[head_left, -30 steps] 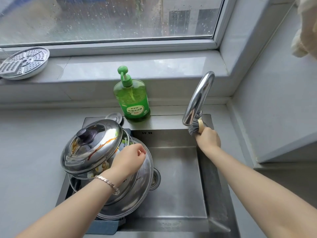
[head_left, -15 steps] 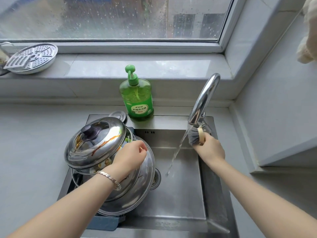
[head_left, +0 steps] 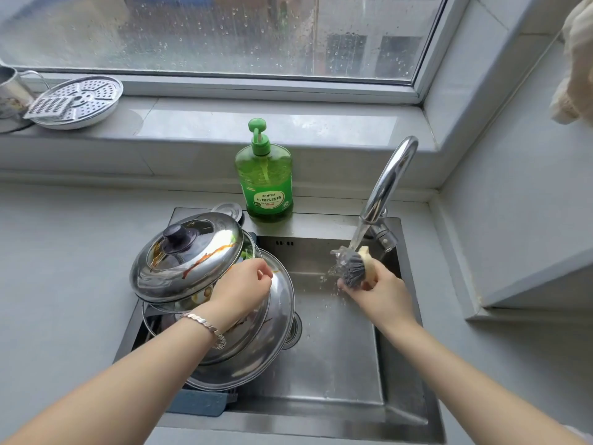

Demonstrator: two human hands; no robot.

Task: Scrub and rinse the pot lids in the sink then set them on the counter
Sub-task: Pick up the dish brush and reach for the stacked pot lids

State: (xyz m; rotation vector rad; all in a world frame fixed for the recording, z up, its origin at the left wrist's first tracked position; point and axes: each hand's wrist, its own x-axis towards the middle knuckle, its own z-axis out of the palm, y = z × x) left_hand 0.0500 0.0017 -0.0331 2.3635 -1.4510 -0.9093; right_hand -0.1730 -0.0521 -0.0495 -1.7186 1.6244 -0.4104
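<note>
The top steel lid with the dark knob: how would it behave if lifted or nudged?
The top lid sits tilted, stacked over the larger lid, so a nudge would probably slide it. Its polished, sauce-streaked dome looks slippery; the knob seems the safest hold. Thin steel: likely stiff and light.

A rain-speckled window (head_left: 224,33) spans the far side, letting soft grey daylight fall on a pale sill (head_left: 272,123). The grey bench (head_left: 64,252) stretches left, and a pale wall (head_left: 513,203) closes the right.
</note>
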